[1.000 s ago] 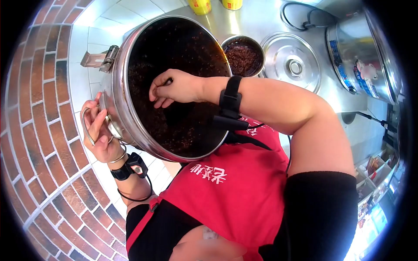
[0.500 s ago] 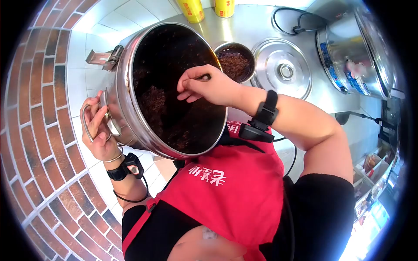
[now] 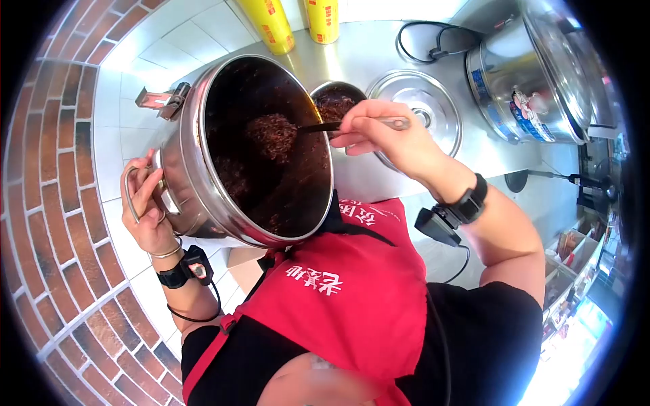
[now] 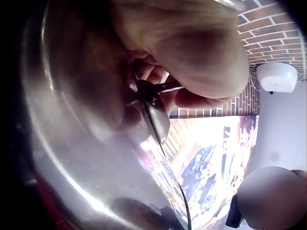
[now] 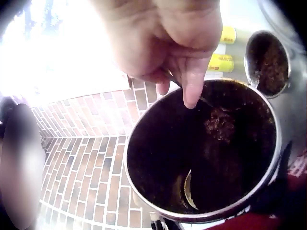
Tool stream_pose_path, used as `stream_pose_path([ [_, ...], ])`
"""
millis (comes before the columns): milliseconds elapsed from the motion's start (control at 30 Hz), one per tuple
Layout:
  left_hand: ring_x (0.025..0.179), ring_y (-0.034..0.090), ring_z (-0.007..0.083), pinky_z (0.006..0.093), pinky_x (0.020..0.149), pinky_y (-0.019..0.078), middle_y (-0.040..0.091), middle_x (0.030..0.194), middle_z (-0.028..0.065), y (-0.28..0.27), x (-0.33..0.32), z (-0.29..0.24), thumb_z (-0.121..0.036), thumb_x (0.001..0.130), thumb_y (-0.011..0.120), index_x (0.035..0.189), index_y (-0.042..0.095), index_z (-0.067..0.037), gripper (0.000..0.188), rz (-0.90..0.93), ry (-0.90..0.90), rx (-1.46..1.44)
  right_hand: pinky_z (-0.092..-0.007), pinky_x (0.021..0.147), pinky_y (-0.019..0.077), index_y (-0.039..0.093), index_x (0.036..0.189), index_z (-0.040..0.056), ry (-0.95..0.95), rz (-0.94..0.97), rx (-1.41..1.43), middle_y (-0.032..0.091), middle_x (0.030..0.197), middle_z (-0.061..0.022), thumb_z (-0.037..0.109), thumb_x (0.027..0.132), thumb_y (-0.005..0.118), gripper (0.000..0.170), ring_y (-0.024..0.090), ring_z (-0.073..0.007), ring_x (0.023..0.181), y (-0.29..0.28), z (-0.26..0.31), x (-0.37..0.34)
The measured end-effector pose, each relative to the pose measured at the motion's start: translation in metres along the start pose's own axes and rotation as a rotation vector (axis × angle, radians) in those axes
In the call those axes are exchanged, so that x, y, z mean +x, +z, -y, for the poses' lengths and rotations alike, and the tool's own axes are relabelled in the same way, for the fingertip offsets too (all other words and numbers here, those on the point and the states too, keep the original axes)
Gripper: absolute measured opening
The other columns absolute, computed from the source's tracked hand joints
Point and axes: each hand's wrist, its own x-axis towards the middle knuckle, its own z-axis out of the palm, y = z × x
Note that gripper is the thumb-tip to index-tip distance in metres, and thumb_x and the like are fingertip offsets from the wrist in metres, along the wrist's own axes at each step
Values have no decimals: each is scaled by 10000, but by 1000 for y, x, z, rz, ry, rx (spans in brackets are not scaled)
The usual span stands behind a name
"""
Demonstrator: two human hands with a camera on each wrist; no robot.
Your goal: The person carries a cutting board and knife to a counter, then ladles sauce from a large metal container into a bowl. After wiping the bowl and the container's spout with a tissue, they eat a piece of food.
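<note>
A large stainless steel pot (image 3: 186, 139) is tilted with its mouth toward the right, its inside coated with a dark, oily, flaky mixture. My left hand (image 3: 150, 220) grips the loop handle (image 3: 130, 197) on its side; the wrist view looks along that steel wall. In my right hand (image 3: 389, 135), the handle of a metal spoon (image 3: 321, 126) is pinched between thumb and fingers. A heaped clump of the dark mixture (image 3: 272, 137) covers the spoon's head, inside the pot's mouth. Beyond the pot's rim stands a smaller metal bowl (image 3: 338, 85) with similar dark flakes.
On the steel counter (image 3: 379, 54) lies a round metal lid (image 3: 443, 88) beside the bowl. Two yellow cylinders (image 3: 269, 26) stand at the back. A second steel pot (image 3: 518, 84) is at the right, and a brick-pattern wall (image 3: 68, 176) is at the left.
My right hand has drawn rightward out of the pot's mouth, bringing the loaded spoon into sight. My left hand keeps its grip on the pot's handle.
</note>
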Motion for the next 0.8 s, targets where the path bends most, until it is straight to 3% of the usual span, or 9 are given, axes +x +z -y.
stream_pose_path([
  [67, 1224, 404, 418, 468, 1030, 321, 414, 1258, 214, -3, 1, 5, -170, 668, 393, 1040, 609, 111, 514, 51, -24, 20, -277, 744, 529, 591, 935, -13, -4, -21, 2, 627, 906, -81, 124, 910, 476, 181, 649, -192, 874, -9, 7, -9],
  [467, 1226, 417, 380, 431, 1024, 329, 407, 1264, 208, 6, 12, 8, -140, 657, 377, 1033, 605, 122, 511, 79, -25, -1, -253, 751, 526, 577, 917, 6, -34, -238, -159, 628, 917, -68, 91, 923, 453, 150, 643, -178, 915, -52, 15, -39],
  [600, 1224, 422, 374, 416, 1017, 334, 408, 1265, 207, 5, 13, 9, -136, 649, 378, 1036, 607, 117, 515, 92, -7, 26, -271, 718, 515, 569, 941, 11, -130, -215, -385, 622, 939, -79, 24, 903, 450, 125, 642, -194, 862, -50, -13, -30],
  [667, 1220, 426, 368, 409, 1015, 338, 409, 1264, 205, 6, 13, 8, -138, 645, 378, 1040, 606, 112, 520, 90, -24, 14, -300, 694, 520, 569, 950, 20, -351, -65, -1034, 617, 962, -144, -37, 842, 453, 168, 639, -251, 810, -47, -26, -28],
  [700, 1220, 426, 368, 409, 1015, 338, 409, 1264, 205, 6, 13, 8, -138, 645, 378, 1040, 606, 112, 520, 89, -25, 13, -300, 694, 520, 569, 950, 20, -351, -64, -1035, 617, 962, -144, -37, 842, 453, 168, 639, -251, 810, -46, -37, -28],
  [767, 1221, 427, 363, 408, 1013, 342, 408, 1269, 204, 7, 13, 7, -135, 645, 379, 1045, 603, 111, 521, 90, -44, -17, -330, 662, 526, 561, 949, 13, -588, 68, -1334, 592, 1009, -211, -23, 765, 499, 197, 623, -297, 796, -46, -57, -28],
  [800, 1221, 427, 363, 408, 1013, 342, 408, 1269, 204, 7, 13, 7, -135, 645, 379, 1045, 603, 111, 521, 90, -45, -17, -330, 662, 526, 561, 949, 13, -587, 68, -1334, 592, 1009, -211, -23, 765, 499, 197, 623, -297, 796, -46, -62, -29],
])
